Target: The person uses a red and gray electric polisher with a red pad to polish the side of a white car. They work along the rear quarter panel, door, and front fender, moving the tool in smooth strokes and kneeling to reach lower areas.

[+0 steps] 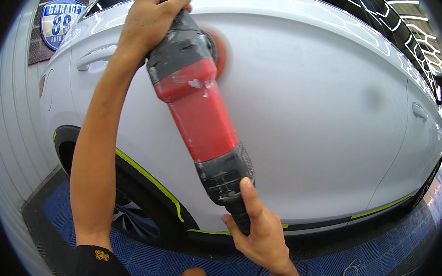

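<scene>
A red and black car polisher [201, 111] reaches from the lower middle up to the top of the head view, held against a light silver-white car door [301, 118]. Its orange-red pad [220, 54] lies at the paint, with a blurred edge and mostly hidden behind the tool's head. Over the black head of the polisher, my left hand [154, 19] is closed, fingertips curled round the far side. My right hand [262, 234] grips the black rear end near the cord, index finger pointing up along the body; some of its fingers are hidden.
Yellow-green masking tape [150, 177] edges the dark wheel arch and the lower sill. A wheel [132, 219] sits low at left. Door handles [97, 57] stick out on the car. Blue floor tiles [219, 267] carry a thin coiled cord [351, 270] at lower right. A ribbed wall [14, 115] stands left.
</scene>
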`<state>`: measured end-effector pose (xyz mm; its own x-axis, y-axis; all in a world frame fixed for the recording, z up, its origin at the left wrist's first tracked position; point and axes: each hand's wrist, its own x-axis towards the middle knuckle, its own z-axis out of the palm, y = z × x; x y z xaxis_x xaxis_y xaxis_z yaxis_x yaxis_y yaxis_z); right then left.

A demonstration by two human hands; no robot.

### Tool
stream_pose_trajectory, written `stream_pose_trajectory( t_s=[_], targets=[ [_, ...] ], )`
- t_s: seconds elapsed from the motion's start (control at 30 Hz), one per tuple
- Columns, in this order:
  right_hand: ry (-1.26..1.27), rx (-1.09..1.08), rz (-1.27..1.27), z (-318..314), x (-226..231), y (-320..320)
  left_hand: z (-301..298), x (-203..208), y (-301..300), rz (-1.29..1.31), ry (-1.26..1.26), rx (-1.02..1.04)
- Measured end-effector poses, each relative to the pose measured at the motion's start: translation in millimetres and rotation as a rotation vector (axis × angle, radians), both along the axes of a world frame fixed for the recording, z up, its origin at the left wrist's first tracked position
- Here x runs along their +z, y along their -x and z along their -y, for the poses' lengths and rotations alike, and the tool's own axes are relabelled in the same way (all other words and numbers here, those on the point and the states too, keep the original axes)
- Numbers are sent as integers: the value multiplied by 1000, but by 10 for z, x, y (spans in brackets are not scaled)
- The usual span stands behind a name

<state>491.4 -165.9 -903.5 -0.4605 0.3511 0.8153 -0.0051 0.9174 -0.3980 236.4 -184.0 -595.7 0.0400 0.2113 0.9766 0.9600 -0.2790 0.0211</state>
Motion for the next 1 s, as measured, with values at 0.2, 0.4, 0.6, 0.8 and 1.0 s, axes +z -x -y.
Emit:
stream_pose_trajectory(
  t_s=[0.2, 0.4, 0.6, 0.8, 1.0],
  targets=[
    [-45, 27, 61, 44, 61, 232, 247, -181, 396, 172, -20, -6],
    [-85, 41, 135, 7, 5, 368, 551, -518, 690, 263, -84, 48],
    [-36, 27, 132, -146, -275, 322, 493, -839, 577, 344, -72, -25],
    [-86, -28, 60, -270, -490, 113, 270, -972, 223, 281, -81, -67],
    [-78, -75, -16, -372, -615, -129, 24, -953, -226, 245, -35, -97]
  ],
)
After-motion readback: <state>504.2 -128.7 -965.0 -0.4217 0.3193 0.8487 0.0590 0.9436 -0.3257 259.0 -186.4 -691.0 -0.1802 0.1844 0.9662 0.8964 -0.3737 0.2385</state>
